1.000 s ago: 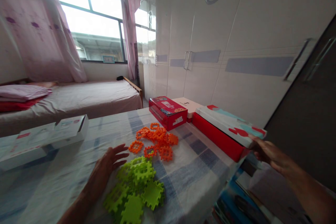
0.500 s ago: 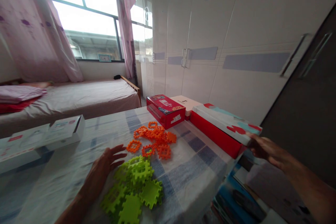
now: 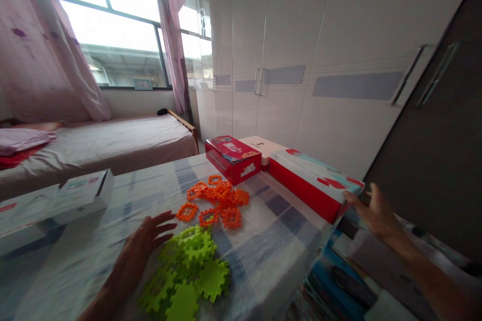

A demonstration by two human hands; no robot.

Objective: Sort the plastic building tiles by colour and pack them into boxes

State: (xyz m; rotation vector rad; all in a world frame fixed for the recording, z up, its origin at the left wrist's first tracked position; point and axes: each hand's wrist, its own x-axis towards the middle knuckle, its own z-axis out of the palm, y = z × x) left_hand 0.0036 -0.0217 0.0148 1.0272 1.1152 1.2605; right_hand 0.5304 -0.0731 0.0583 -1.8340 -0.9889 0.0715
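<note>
My left hand (image 3: 150, 234) rests beside a heap of green interlocking plastic pieces (image 3: 194, 271), its fingers stretched toward the orange ones and nothing in its grasp. Just beyond lies a pile of orange interlocking pieces (image 3: 220, 195), some of them open frames. At the table's right edge, my right hand (image 3: 376, 213) has its fingers spread, with a fingertip at the near corner of a long red and white box (image 3: 305, 185). No grip on that box shows.
A smaller red box (image 3: 233, 160) and a cream box (image 3: 263, 148) stand behind the pieces. White boxes (image 3: 83, 190) lie at the left on the checked tablecloth (image 3: 263, 261). Below the right edge are blue-covered items (image 3: 339, 276). A bed (image 3: 131, 135) and wardrobe (image 3: 286, 110) stand behind.
My right hand has opened at the corner of the long box, its fingers now raised and spread. The view has shifted slightly; the left hand and the pieces stay as they were.
</note>
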